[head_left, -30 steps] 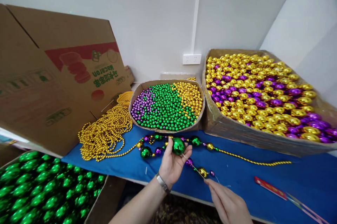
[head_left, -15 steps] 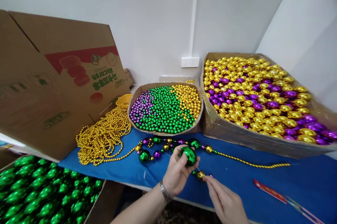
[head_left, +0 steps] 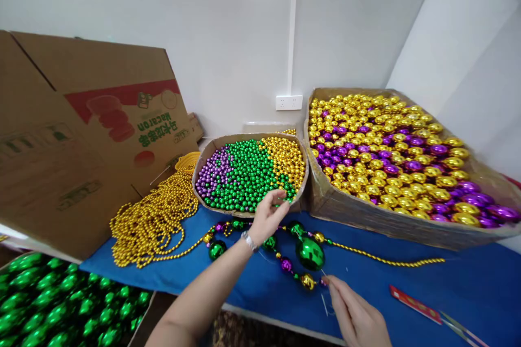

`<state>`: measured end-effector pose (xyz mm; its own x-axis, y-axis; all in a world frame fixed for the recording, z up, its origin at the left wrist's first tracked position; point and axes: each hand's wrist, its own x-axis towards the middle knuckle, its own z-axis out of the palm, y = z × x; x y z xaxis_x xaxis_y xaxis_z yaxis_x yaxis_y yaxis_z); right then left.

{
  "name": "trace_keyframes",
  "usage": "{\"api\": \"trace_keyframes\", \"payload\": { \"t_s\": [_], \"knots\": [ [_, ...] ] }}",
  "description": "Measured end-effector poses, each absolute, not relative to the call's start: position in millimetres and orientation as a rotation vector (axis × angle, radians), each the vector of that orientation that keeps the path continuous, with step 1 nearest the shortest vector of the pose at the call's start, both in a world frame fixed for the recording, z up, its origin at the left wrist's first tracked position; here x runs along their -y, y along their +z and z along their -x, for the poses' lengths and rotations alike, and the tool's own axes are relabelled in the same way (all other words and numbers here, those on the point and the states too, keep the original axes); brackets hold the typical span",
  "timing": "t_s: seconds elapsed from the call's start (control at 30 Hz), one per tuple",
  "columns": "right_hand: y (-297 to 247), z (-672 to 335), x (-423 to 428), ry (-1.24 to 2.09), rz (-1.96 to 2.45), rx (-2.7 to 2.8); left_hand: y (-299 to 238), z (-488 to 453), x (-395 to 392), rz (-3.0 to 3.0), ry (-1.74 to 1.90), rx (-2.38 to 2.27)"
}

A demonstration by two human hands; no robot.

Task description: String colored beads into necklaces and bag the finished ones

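Note:
My left hand [head_left: 266, 215] reaches over the front rim of a shallow cardboard tray [head_left: 203, 154] of small purple, green and gold beads, its fingers pinching at the green beads. My right hand [head_left: 356, 317] is near the front edge of the blue cloth [head_left: 399, 273], pinching the thin string end of a bead strand [head_left: 285, 265]. A large green ball [head_left: 310, 253] is on that strand and rests on the cloth between my hands. The strand runs on as a gold bead chain [head_left: 386, 261] to the right.
A big cardboard box [head_left: 366, 222] of gold and purple balls fills the right. A pile of gold bead chains [head_left: 157, 216] lies at left, below a tilted printed carton [head_left: 93, 130]. A box of green balls [head_left: 61, 303] sits lower left. Red-handled scissors [head_left: 423, 306] lie at right.
My left hand let go of the large green ball, which now lies on the cloth, and moved up into the tray of small beads. My right hand stays on the string.

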<state>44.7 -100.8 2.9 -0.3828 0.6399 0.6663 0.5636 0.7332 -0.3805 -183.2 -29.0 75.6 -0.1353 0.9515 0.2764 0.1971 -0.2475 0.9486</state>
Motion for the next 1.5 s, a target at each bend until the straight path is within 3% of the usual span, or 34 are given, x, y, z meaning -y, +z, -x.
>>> {"api": "trace_keyframes", "payload": {
  "t_s": [0.13,0.4,0.6,0.87,1.33,1.5],
  "knots": [
    [5.3,-48.9,100.0,0.061,0.913,2.075,79.6,195.4,-46.7,-1.957,1.041,-1.782],
    [9.3,-52.0,95.2,-0.034,0.886,2.059,74.6,183.3,-92.2,-1.848,1.044,-1.778],
    [15.6,-56.0,95.1,-0.009,0.932,2.04,84.0,184.7,-44.0,-1.631,1.186,-1.563],
    [20.0,-50.7,93.8,0.054,0.963,1.997,81.1,171.3,46.4,-0.795,1.323,-0.797],
    [21.5,-55.1,93.3,-0.173,0.974,2.108,90.9,163.0,65.4,-1.114,1.354,-0.989],
    [13.3,-54.8,89.5,0.024,1.035,2.079,82.5,144.6,69.1,-1.133,1.276,-0.993]
  ]
}}
